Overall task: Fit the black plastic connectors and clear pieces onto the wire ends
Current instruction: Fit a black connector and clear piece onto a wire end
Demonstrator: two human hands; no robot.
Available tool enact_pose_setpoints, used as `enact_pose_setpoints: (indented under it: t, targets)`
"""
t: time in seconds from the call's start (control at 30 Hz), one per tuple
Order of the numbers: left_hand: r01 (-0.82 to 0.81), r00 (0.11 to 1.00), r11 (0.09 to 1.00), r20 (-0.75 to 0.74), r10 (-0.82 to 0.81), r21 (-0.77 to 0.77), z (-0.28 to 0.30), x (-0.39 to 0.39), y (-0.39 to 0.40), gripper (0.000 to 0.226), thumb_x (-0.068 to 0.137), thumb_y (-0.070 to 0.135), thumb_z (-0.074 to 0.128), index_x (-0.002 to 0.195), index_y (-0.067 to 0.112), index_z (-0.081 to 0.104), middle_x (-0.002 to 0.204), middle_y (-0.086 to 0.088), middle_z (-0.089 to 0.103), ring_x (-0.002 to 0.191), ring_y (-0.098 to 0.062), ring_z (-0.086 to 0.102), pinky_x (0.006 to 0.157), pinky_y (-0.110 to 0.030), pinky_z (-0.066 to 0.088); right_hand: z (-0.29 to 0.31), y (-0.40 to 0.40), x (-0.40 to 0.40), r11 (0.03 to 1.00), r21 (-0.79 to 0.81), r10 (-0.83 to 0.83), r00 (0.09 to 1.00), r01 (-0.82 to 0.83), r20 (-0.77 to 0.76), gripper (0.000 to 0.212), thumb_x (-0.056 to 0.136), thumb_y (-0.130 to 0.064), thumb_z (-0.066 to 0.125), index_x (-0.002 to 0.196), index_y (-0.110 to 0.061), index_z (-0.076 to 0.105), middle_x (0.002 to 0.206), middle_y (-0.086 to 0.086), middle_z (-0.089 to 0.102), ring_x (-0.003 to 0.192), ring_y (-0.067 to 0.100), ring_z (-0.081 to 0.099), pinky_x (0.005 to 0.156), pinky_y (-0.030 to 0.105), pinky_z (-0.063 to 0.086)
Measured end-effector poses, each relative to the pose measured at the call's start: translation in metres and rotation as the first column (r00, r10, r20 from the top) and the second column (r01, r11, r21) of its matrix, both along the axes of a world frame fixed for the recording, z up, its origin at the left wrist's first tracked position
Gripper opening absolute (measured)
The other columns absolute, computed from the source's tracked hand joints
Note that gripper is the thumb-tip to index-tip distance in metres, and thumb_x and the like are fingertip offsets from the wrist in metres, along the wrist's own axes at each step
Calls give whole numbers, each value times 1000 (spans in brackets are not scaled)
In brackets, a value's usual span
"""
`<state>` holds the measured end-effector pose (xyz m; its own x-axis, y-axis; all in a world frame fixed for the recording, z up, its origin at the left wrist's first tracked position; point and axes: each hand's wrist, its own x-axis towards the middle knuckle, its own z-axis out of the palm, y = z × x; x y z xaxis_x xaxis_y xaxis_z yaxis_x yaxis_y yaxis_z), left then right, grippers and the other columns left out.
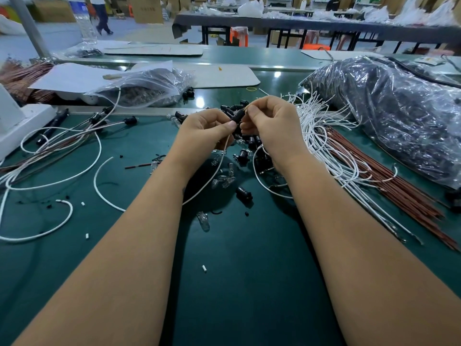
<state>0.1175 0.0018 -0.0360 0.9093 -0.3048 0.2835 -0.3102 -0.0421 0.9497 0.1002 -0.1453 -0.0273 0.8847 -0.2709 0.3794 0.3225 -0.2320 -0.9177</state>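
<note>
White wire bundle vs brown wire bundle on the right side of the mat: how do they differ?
The white wires curl and tangle in loops; the brown wires lie straight and roughly parallel. The white wires spread nearer the right hand; the brown wires lie further out, beside the big plastic bag. The white wires partly overlap the brown ones. Both rest loose on the green mat, unbagged.

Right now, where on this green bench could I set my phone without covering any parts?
The bare green mat between the two forearms, nearer than the loose clear glass bulb, is free. So is the strip between the curved white wire and the left forearm. Around both hands, the black plastic connectors and the white wire bundle crowd everything.
</note>
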Motion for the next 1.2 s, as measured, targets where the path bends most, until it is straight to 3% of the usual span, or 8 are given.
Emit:
enact_pose_setpoints:
  t: [0.27, 0.37, 0.47, 0.53, 0.8, 0.97, 1.07, 1.2]
  targets:
    - [-42, 999, 998, -5, 41, -49, 0, 0, -1, 15, 91, 2, 59, 77, 6, 64, 66, -9, 60, 58, -14, 58, 62, -25, 50, 2, 4, -4, 960, -253, -114, 992, 123, 51, 17, 89, -10, 59, 76, -18, 66, 74, 9, 70, 73, 29, 68, 73, 50, 56]
    - [-67, 998, 996, -4, 67, -61, 0, 1, -2, 15, 92, 4, 59, 77, 6, 64, 64, -5, 61, 55, -12, 57, 59, -22, 50, 1, 6, -7, 952, -281, -104, 992, 122, 77, 15, 86, -7, 58, 82, -11, 71, 74, 7, 70, 74, 26, 69, 74, 45, 57]
    - [-100, 995, 994, 6, 100, -54, 0, 2, -2, 13, 92, 4, 60, 79, 5, 64, 56, 3, 62, 51, -9, 55, 55, -18, 48, 1, 7, -9, 918, -361, -118, 982, 164, 145, 7, 84, -16, 68, 80, -14, 73, 67, -11, 65, 63, 0, 61, 64, 20, 49]
    - [-86, 996, 995, -10, 85, -53, 0, 2, -2, 9, 91, 3, 61, 83, 4, 65, 55, 4, 63, 51, -8, 56, 55, -18, 48, 2, 7, -9, 918, -359, -123, 980, 171, 154, 8, 84, -20, 71, 79, -14, 73, 65, -14, 63, 59, -3, 55, 60, 14, 43]
    - [10, 999, 1000, -39, -10, -4, 3, 2, 2, 12, 93, -4, 55, 101, -3, 64, 57, 0, 64, 52, -7, 57, 56, -19, 47, 3, 7, -6, 954, -275, -97, 991, 117, 88, 2, 87, -12, 70, 87, -11, 68, 74, 1, 69, 70, 19, 67, 74, 42, 56]
    - [-52, 998, 998, -17, 53, 29, 1, 4, 0, 14, 97, 3, 52, 105, 9, 61, 71, -7, 64, 59, -9, 61, 65, -22, 54, 3, 9, -5, 941, -332, -36, 994, 67, 99, 19, 88, -8, 65, 105, -14, 68, 78, 2, 70, 73, 19, 67, 75, 38, 56]
    - [-140, 990, 989, 27, 141, -37, -1, 8, 3, 13, 96, 4, 54, 102, 12, 63, 74, -3, 65, 63, -3, 63, 66, -13, 50, -1, 10, -4, 849, -523, -41, 995, 83, 92, 29, 92, -8, 58, 120, -11, 62, 84, -1, 66, 71, 9, 61, 68, 23, 50]
    - [-110, 992, 975, 32, 118, -191, 1, 8, 4, 12, 91, 2, 60, 94, 12, 66, 89, -2, 68, 85, -5, 63, 84, -17, 49, -8, 12, -3, 584, -811, -85, 996, 34, -20, 27, 92, -25, 59, 117, -17, 63, 92, -4, 58, 82, 12, 50, 64, 24, 37]
